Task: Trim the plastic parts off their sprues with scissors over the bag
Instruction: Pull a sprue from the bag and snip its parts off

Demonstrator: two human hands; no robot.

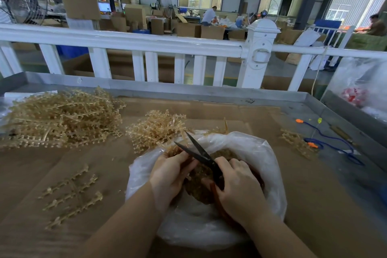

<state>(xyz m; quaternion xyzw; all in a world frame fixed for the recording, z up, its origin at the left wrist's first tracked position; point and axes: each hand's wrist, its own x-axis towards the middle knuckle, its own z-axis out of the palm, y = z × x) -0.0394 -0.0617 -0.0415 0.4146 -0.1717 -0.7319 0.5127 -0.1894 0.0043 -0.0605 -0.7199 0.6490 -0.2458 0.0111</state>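
Note:
A clear plastic bag (240, 144) lies open on the cardboard-covered table, with a heap of tan trimmed parts (199, 182) inside. My right hand (236, 186) grips the handles of black scissors (199, 153), whose blades are spread and point up to the left over the bag. My left hand (169, 174) holds a tan sprue piece (188, 163) at the blades, mostly hidden by my fingers. A big pile of untrimmed sprues (60, 117) lies at the far left, and a smaller pile (155, 130) sits just behind the bag.
Loose sprue strips (71, 192) lie at the near left, another sprue (297, 142) to the right. Blue-corded earplugs (326, 140) rest on the metal table (230, 92) at the right. A white railing (146, 42) runs behind; a plastic bag (364, 90) hangs far right.

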